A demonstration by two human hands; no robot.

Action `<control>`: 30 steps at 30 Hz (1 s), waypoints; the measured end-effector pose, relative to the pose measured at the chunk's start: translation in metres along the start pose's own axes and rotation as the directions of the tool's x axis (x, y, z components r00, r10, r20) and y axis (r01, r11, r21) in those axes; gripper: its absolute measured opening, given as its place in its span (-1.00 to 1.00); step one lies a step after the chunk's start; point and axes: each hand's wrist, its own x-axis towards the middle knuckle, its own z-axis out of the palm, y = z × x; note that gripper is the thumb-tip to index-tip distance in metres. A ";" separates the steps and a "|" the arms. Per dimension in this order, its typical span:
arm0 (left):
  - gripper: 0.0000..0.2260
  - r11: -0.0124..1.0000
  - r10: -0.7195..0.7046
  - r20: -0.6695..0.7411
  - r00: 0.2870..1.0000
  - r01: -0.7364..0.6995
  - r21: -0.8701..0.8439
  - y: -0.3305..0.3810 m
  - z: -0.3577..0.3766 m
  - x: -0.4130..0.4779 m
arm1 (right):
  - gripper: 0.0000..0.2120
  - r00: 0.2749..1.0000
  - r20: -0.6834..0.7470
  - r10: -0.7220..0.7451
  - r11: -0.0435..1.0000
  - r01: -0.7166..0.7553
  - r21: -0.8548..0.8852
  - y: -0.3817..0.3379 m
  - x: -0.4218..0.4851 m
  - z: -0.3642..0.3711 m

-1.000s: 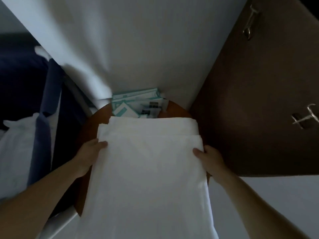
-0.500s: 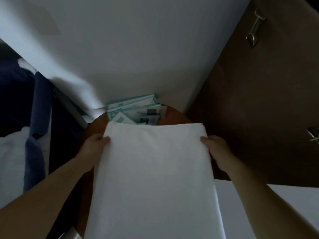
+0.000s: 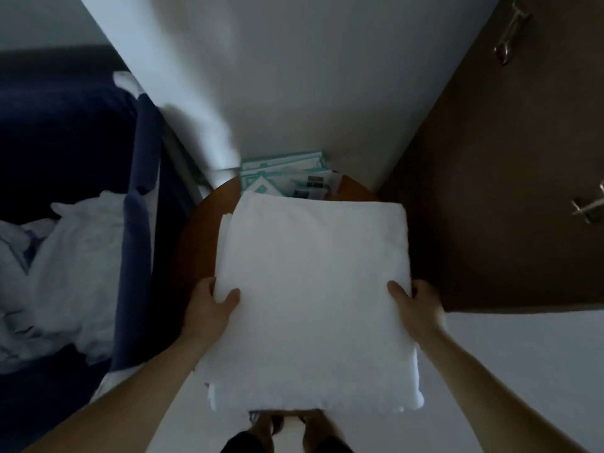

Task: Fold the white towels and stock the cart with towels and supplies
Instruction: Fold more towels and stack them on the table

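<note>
A dim room, seen from above. A round brown table (image 3: pixel 192 250) sits at the centre of the frame, against a white wall (image 3: pixel 327 76) that fills the top. A dark brown door (image 3: pixel 490 191) with metal handles (image 3: pixel 508 37) takes up the right side. On the left, a dark blue cloth bin (image 3: pixel 137 223) holds crumpled white linen (image 3: pixel 75 256). Teal-and-white packets (image 3: pixel 284 178) lie at the table's far edge, just beyond the towel.

A folded white towel (image 3: pixel 313 289) covers the middle of the table, and its near edge hangs over towards the bottom of the frame. The left hand (image 3: pixel 209 308) grips the towel's left side and the right hand (image 3: pixel 418 305) grips its right side. Each thumb lies on top and the fingers are tucked under, out of sight.

Half a second ago the hands were at the towel's far corners and the cloth ran long, off the bottom of the frame. Now it is shorter and squarer, and the hands are lower in the frame.
</note>
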 end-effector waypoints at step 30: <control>-0.56 0.990 -0.138 0.133 0.981 0.140 0.000 -0.095 -0.016 -0.036 | -0.64 0.994 -0.017 0.109 0.991 -0.107 0.078 0.070 -0.101 0.013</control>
